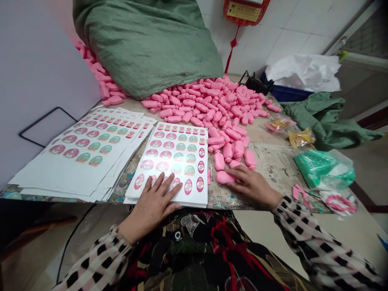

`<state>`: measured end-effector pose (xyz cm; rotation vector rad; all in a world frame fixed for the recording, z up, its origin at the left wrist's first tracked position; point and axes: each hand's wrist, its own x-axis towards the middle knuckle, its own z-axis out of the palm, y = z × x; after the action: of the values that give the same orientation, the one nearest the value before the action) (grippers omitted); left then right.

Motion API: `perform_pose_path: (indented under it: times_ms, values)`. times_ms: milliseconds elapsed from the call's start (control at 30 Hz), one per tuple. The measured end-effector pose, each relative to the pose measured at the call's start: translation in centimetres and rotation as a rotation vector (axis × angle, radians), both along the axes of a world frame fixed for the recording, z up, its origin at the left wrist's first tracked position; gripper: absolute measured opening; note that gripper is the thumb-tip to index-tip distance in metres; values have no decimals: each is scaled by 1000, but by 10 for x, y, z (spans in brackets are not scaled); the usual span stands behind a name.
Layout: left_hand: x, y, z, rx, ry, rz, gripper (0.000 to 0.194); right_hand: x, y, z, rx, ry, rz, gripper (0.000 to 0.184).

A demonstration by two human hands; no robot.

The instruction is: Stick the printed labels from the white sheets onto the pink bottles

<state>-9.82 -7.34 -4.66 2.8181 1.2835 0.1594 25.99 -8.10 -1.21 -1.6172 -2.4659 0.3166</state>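
My left hand [156, 204] lies flat with fingers spread on the lower part of a stack of white sticker sheets [174, 139]. The top sheet carries rows of pink and green labels, and my fingers cover part of its bottom row. Just right of the stack, my right hand [253, 184] has its fingers and thumb closed around the right end of a small pink plastic bottle [223, 177], which lies on its side on the table. More loose pink bottles [227, 151] lie right behind that hand. A thin metal tool [211, 167] rests between the sheets and the bottles.
A large heap of pink bottles [209, 101] spreads at the back beneath a green sack [145, 48]. Other sticker sheets [81, 169] lie at left. On the right are a green packet [324, 167], pink scissors [300, 193], a pink ring [341, 203] and green cloth [321, 117].
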Motion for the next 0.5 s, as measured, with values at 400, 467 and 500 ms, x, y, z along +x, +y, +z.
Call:
perform_pose_path:
  times_ms: [400, 467, 500]
  values:
    - [69, 11, 64, -1439, -952, 142, 32, -78, 8, 41, -55, 491, 348, 38]
    - [66, 13, 58, -1590, -1092, 241, 28, -77, 22, 33, -131, 712, 179, 31]
    - [64, 14, 56, -1609, -1159, 295, 29, -76, 32, 27, -160, 838, 53, 27]
